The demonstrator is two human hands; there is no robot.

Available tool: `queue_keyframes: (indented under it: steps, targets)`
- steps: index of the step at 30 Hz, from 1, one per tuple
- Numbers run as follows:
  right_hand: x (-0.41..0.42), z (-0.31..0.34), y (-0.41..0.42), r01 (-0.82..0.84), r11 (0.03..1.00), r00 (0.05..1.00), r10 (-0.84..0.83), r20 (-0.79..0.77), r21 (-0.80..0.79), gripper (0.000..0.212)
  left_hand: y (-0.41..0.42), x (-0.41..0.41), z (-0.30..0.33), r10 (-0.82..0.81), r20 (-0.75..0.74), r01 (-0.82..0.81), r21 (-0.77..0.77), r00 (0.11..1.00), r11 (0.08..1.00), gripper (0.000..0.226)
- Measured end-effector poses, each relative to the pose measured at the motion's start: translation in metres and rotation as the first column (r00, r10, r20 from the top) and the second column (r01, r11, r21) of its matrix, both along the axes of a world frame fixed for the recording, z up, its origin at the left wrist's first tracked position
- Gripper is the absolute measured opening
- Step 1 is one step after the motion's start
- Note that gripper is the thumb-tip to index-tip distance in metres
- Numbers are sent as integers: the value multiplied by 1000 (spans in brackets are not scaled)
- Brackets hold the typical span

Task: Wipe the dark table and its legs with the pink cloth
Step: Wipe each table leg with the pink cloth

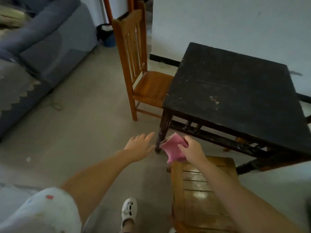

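Table fills the right of the frame; my right hand pinches the cloth beside, perhaps touching, its near leg. Left hand spread, empty. Next: rub down that leg.

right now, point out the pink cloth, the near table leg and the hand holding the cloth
pink cloth (173, 149): head view, middle of the folded fabric
near table leg (163, 130): head view, mid-height of the front left leg
right hand (193, 151): head view, back of the hand

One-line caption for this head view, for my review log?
Right hand holds the pink cloth by the dark table's near leg; left hand reaches out open.
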State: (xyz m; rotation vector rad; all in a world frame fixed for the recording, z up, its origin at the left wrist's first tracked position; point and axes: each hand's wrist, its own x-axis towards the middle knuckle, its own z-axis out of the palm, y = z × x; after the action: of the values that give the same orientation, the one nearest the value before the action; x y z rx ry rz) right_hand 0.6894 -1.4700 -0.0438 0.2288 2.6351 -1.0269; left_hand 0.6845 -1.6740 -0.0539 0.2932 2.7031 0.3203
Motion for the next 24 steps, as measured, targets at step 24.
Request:
queue_keyframes:
  steps: [24]
  targets:
    - [-113, -48, -14, 448, 892, 879, -428, 209, -57, 21, -29, -207, -31, -330, 139, 333, -3, 934, 943, 60]
